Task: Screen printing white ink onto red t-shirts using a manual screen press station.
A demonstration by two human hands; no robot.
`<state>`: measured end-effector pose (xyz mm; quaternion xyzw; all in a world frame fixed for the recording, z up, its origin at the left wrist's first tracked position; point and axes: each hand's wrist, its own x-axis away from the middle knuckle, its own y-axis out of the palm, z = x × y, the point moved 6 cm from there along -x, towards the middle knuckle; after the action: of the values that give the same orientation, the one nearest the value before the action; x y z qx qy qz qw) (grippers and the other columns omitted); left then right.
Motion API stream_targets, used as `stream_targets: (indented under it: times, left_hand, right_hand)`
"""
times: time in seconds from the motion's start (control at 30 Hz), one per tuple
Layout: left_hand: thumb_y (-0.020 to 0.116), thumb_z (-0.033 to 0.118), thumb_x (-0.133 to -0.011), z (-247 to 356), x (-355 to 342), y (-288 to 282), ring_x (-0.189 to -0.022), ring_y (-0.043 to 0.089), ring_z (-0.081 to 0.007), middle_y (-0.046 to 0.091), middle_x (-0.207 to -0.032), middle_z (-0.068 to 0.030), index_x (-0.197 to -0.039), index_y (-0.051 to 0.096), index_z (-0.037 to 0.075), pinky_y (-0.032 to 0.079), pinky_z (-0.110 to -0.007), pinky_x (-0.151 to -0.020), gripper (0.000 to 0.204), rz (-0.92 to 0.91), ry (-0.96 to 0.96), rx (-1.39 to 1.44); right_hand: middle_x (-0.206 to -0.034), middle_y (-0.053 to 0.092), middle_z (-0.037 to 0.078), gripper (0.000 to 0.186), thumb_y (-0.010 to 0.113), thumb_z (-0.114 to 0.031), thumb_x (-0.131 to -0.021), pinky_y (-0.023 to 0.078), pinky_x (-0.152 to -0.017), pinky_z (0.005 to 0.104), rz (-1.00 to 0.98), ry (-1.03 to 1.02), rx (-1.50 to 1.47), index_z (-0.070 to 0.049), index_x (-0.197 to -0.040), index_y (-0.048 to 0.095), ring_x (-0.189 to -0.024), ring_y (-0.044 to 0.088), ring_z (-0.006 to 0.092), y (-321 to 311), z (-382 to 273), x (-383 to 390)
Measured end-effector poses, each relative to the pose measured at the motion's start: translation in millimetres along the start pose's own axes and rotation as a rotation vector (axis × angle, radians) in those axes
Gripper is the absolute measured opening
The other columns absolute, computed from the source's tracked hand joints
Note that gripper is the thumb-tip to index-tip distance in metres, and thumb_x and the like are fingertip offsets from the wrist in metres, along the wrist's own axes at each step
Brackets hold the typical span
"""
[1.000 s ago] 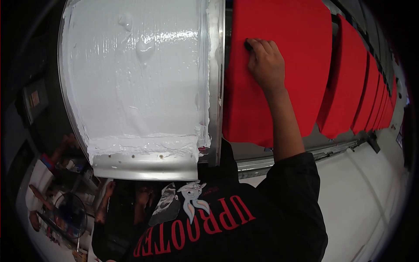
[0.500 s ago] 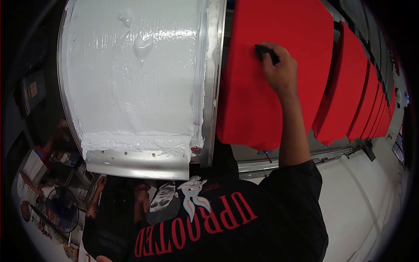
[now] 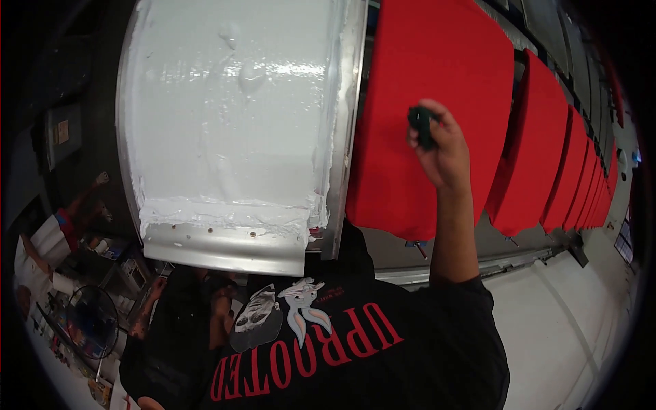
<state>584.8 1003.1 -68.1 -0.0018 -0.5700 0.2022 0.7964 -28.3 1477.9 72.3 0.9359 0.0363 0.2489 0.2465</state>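
My right hand (image 3: 443, 147) is closed round a small dark green, lumpy wad (image 3: 424, 128), whose exact kind I cannot make out. It hovers over, or just at, a red fabric-covered board (image 3: 403, 181) that slopes away from me. Whether the wad touches the fabric is unclear. Left of this board lies a metal-framed screen (image 3: 225, 254) coated with glossy white paste (image 3: 198, 116), thicker along its edges. My left hand is out of view.
More red-covered boards (image 3: 529, 164) stand in a row to the right, above a metal rail (image 3: 506, 263). At lower left are a person in black (image 3: 178, 342), a person in a white top (image 3: 42, 249) and a round fan (image 3: 92, 321). A pale floor (image 3: 547, 321) lies at lower right.
My right hand has drawn back toward me with the wad and turned, so more of the wad shows. The view has shifted slightly, and the person at far left has moved their arms.
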Motion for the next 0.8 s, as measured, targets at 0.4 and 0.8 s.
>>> stream_targets:
  times: [0.4, 0.8]
  left_hand:
    - [0.058, 0.016, -0.090, -34.6, -61.0, -26.9, -0.105, 0.060, -0.0299, 0.060, -0.120, -0.0178, -0.146, 0.040, 0.011, 0.049, -0.038, -0.088, 0.059, 0.201, 0.800, -0.777]
    - [0.065, 0.045, -0.087, -92.1, 10.4, -27.1, -0.103, 0.064, -0.0221, 0.068, -0.106, -0.0138, -0.122, 0.062, 0.004, 0.049, -0.037, -0.089, 0.054, 0.194, 0.466, 0.017]
  right_hand:
    - [-0.093, 0.066, 0.008, 0.029, 0.072, -0.012, -0.083, 0.052, -0.077, 0.0291, -0.428, 0.153, 0.302, 0.001, -0.106, 0.060, -0.083, 0.064, 0.0172, 136.5, 77.3, 181.7]
    - [-0.095, 0.061, 0.007, 0.029, 0.057, -0.004, -0.091, 0.049, -0.065, 0.0296, -0.942, 0.490, 0.530, -0.003, -0.120, 0.058, -0.080, 0.060, 0.0179, 372.2, 267.6, 301.6]
